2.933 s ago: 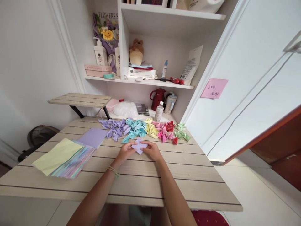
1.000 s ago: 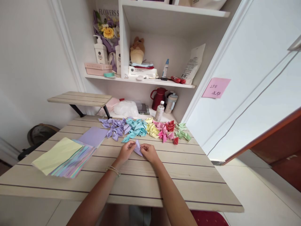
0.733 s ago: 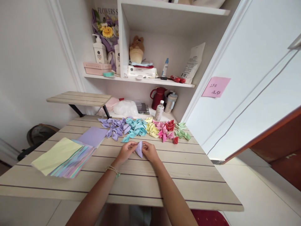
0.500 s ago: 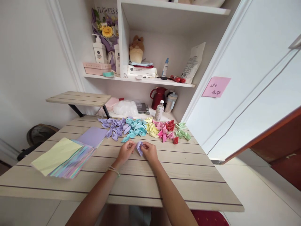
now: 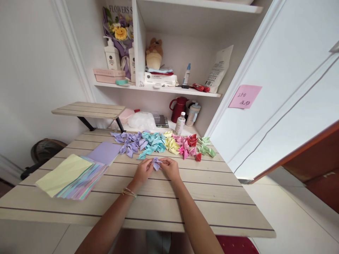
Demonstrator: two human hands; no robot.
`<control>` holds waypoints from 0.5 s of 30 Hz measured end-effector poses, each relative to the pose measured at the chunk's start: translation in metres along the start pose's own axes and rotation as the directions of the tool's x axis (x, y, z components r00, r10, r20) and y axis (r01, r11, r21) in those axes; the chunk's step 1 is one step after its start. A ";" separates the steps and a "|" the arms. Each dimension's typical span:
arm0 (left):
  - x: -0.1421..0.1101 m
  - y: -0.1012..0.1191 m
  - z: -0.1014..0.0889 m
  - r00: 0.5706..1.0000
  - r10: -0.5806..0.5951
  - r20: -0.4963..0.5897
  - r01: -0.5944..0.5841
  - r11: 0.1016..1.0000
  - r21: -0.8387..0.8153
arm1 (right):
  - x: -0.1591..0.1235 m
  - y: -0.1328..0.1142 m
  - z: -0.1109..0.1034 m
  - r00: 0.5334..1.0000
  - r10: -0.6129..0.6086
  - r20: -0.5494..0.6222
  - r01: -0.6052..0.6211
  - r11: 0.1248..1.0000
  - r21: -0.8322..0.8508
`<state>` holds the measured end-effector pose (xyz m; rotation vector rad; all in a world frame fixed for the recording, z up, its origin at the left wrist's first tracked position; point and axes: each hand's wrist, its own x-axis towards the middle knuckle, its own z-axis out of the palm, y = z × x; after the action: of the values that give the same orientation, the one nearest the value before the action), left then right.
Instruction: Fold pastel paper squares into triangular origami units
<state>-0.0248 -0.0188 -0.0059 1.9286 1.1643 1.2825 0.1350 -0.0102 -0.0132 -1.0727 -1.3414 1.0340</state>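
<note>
While pinching purple paper [image 5: 156, 164] tightly between the fingers [image 5: 149, 163] of the left hand [image 5: 143, 171] and right hand [image 5: 171, 168], showing a change from a rounded curl moments ago to a compact, pointed form; probably folded a step further. Held low at the counter [image 5: 212, 192], short of teal folded pieces [image 5: 155, 141] beyond the fingers. Pale, angular, too small for reading finer creases.

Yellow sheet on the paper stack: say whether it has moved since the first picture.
No. Judged against the lines of the table, the yellow sheet lies in the same place.
</note>
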 end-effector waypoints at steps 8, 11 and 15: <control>-0.002 -0.005 0.001 0.991 0.125 0.055 -0.137 0.891 0.433 | -0.007 -0.008 0.006 0.984 -0.173 0.048 0.179 0.909 -0.377; -0.001 -0.003 0.000 0.983 0.113 0.145 -0.168 0.875 0.453 | -0.009 -0.011 0.007 0.976 -0.206 0.075 0.218 0.882 -0.418; -0.002 0.000 0.000 0.991 0.102 0.082 -0.129 0.871 0.473 | -0.008 -0.012 0.006 0.971 -0.215 0.107 0.240 0.864 -0.442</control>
<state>-0.0252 -0.0206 -0.0065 2.4027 1.4605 1.0560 0.1287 -0.0211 -0.0035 -1.1913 -1.7620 0.5865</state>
